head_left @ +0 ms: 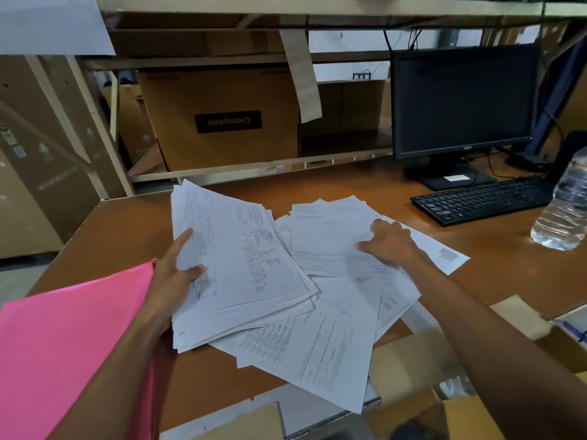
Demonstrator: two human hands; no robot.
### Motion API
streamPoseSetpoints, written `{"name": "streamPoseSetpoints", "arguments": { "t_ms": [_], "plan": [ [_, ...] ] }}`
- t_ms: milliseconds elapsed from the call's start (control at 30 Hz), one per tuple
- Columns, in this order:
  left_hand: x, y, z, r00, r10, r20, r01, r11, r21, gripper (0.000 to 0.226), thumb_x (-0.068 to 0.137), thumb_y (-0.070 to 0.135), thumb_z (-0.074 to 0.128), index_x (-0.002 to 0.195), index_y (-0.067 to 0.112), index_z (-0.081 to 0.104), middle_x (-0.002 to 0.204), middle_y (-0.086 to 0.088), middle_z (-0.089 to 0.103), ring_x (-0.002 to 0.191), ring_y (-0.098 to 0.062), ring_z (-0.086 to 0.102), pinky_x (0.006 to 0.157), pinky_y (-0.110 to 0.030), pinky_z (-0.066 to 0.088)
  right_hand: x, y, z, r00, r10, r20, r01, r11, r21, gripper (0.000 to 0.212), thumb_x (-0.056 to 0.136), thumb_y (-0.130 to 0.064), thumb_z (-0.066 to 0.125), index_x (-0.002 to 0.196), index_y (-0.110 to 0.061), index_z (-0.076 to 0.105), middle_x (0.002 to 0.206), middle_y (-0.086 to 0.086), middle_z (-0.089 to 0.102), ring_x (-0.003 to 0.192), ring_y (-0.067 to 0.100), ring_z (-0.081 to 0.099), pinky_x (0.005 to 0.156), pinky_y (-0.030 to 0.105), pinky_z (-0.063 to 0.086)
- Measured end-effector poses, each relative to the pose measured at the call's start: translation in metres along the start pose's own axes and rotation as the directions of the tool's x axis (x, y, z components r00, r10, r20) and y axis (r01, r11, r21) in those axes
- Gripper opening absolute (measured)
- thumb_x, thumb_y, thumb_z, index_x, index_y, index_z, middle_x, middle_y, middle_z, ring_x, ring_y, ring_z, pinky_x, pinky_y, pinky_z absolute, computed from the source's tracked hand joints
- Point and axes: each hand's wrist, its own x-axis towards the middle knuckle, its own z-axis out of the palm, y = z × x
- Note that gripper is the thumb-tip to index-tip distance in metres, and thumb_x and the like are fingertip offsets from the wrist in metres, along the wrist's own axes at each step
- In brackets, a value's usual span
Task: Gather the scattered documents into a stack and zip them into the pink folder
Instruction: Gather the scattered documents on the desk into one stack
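Observation:
My left hand [178,274] grips a thick stack of printed documents [244,262] by its left edge, thumb on top, the stack tilted up off the brown desk. Scattered loose documents [320,347] lie fanned out beneath and to the right of it. My right hand [389,241] presses down on the right-hand loose sheets [324,236], fingers curled on the paper. The pink folder [63,350] lies flat at the desk's front left, partly under my left forearm. Whether its zip is open cannot be seen.
A black keyboard [479,200] and a dark monitor [462,100] stand at the back right. A clear plastic water bottle [563,211] stands at the right edge. Cardboard boxes [413,369] sit below the front edge, and a shelf with a brown carton [222,119] runs behind the desk.

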Motion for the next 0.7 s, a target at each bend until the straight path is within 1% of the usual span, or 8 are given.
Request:
{"name": "streamPoseSetpoints", "arguments": {
  "t_ms": [167,233,300,367,433,533,567,700],
  "plan": [
    [0.001,-0.001,0.0,1.0,-0.028,0.012,0.028,0.999,-0.021,0.071,0.097,-0.001,0.058,0.147,0.047,0.043,0.153,0.008,0.043,0.133,-0.021,0.046,0.092,-0.033,0.044,0.004,-0.014,-0.017,0.999,-0.007,0.045,0.008,1.0,-0.03,0.042,0.087,-0.049,0.072,0.095,-0.01,0.061,0.109,0.007,0.065,0.084,0.017,0.06,0.067,0.025,0.045],
    [-0.001,0.001,0.002,1.0,-0.015,0.009,0.015,1.0,-0.011,0.069,0.097,-0.003,0.056,0.148,0.042,0.043,0.147,0.012,0.043,0.127,-0.012,0.042,0.091,-0.027,0.038,0.003,-0.014,-0.018,0.998,-0.029,0.056,0.03,0.999,-0.019,0.037,0.091,-0.044,0.07,0.099,-0.008,0.069,0.112,0.008,0.067,0.087,0.019,0.062,0.072,0.026,0.05],
    [0.0,0.0,0.003,1.0,-0.015,0.014,0.016,1.0,-0.026,0.068,0.098,-0.004,0.055,0.149,0.039,0.044,0.142,0.013,0.043,0.123,-0.009,0.039,0.087,-0.02,0.037,0.002,-0.009,-0.012,0.999,-0.047,-0.004,0.047,0.978,0.206,0.023,0.09,-0.023,0.076,0.105,-0.006,0.074,0.113,0.009,0.069,0.081,0.02,0.064,0.066,0.024,0.054],
    [0.002,-0.001,0.002,0.999,-0.029,0.024,0.029,0.999,-0.015,0.065,0.097,-0.003,0.056,0.146,0.04,0.049,0.144,0.013,0.044,0.127,-0.011,0.041,0.092,-0.021,0.039,0.001,-0.003,-0.005,0.972,-0.01,-0.234,0.141,0.824,0.548,0.012,0.087,-0.003,0.076,0.096,-0.012,0.077,0.113,0.006,0.07,0.068,0.014,0.06,0.048,0.014,0.043],
    [0.005,-0.003,-0.001,0.998,-0.061,0.02,0.061,0.998,-0.003,0.059,0.096,0.0,0.058,0.14,0.039,0.056,0.151,0.009,0.043,0.131,-0.014,0.043,0.101,-0.028,0.037,-0.002,-0.006,-0.011,0.924,0.05,-0.379,0.267,0.625,0.734,0.023,0.089,0.001,0.073,0.101,-0.018,0.077,0.117,0.0,0.07,0.072,0.006,0.059,0.051,0.008,0.041],
    [0.006,-0.005,-0.001,0.995,-0.104,0.01,0.104,0.994,-0.025,0.054,0.094,0.002,0.06,0.136,0.037,0.06,0.151,0.002,0.047,0.128,-0.023,0.052,0.102,-0.037,0.045,-0.008,-0.018,-0.028,0.962,0.101,-0.252,0.236,0.142,0.961,0.034,0.092,0.003,0.068,0.118,-0.019,0.073,0.115,-0.008,0.069,0.092,0.006,0.067,0.063,0.011,0.052],
    [0.006,-0.005,-0.001,0.994,-0.109,0.014,0.11,0.994,-0.025,0.053,0.095,0.004,0.059,0.137,0.037,0.059,0.15,0.002,0.047,0.127,-0.023,0.053,0.103,-0.039,0.046,-0.011,-0.023,-0.029,0.978,0.065,-0.197,0.193,0.068,0.979,0.035,0.092,0.003,0.067,0.119,-0.018,0.072,0.115,-0.007,0.069,0.093,0.007,0.068,0.066,0.016,0.055],
    [0.005,-0.002,0.004,0.997,-0.064,0.031,0.064,0.998,0.015,0.044,0.104,0.025,0.054,0.147,0.035,0.05,0.159,0.004,0.039,0.142,-0.023,0.042,0.113,-0.037,0.032,-0.021,-0.043,-0.012,0.975,-0.183,-0.125,0.199,0.479,0.855,0.038,0.086,0.003,0.074,0.122,-0.008,0.07,0.128,0.007,0.065,0.092,0.011,0.067,0.079,0.021,0.058]
  ]
}}
